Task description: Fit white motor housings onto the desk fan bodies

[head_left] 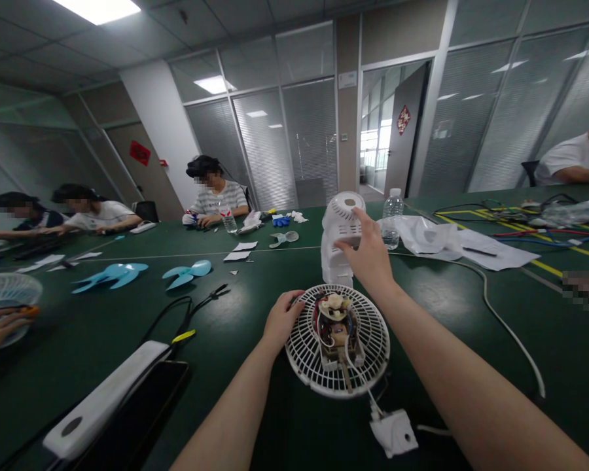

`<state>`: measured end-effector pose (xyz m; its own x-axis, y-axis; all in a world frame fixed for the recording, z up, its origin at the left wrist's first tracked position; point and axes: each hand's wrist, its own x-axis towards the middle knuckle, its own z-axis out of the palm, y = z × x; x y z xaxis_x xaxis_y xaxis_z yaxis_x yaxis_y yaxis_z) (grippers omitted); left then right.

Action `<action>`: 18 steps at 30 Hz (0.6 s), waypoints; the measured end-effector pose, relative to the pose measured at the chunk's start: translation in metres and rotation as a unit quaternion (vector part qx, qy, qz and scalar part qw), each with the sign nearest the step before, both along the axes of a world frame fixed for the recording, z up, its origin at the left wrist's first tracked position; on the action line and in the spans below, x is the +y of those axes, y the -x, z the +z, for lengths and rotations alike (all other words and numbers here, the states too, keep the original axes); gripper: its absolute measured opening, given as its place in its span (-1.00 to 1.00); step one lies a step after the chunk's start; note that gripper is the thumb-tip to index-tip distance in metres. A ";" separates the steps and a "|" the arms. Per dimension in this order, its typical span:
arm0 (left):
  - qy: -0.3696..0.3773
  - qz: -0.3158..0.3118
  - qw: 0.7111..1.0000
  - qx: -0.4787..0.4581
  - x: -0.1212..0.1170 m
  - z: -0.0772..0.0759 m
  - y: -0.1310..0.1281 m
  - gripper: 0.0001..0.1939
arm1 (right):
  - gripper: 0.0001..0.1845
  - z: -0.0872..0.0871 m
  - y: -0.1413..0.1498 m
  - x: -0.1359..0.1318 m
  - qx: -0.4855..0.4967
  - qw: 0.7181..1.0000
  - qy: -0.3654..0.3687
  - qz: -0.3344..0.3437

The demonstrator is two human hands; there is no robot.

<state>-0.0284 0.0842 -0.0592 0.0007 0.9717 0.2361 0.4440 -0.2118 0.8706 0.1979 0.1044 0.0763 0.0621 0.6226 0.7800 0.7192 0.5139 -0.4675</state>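
A white round fan grille [368,369] lies flat on the green table, with the bare motor and its wires [337,327] fixed at its centre. My left hand [282,320] grips the grille's left rim, fingers curled over it. My right hand [368,256] is closed on a white plastic motor housing [339,232] that stands upright just behind the grille. A white cable runs from the motor to a small white switch block [395,433] near the table's front.
Two blue fan blades [112,275] [189,273] lie at left, a black cable [186,314] and a white bar [103,399] at front left. A water bottle [392,219], white sheets [451,245] and coloured wires [535,226] sit at right. Other people work along the far edge.
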 end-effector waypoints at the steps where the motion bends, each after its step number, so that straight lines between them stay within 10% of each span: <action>1: -0.001 -0.001 1.000 0.001 0.000 0.000 0.000 -0.68 | -0.20 0.003 0.000 -0.002 0.003 1.000 -0.018 0.001; 8: -0.007 0.000 1.000 0.006 -0.001 0.003 0.000 -0.68 | -0.16 0.021 0.002 -0.017 0.031 0.998 -0.056 0.026; 18: -0.016 0.008 1.000 -0.001 -0.004 0.006 -0.001 -0.70 | -0.17 0.043 0.008 -0.074 -0.131 0.983 0.107 0.065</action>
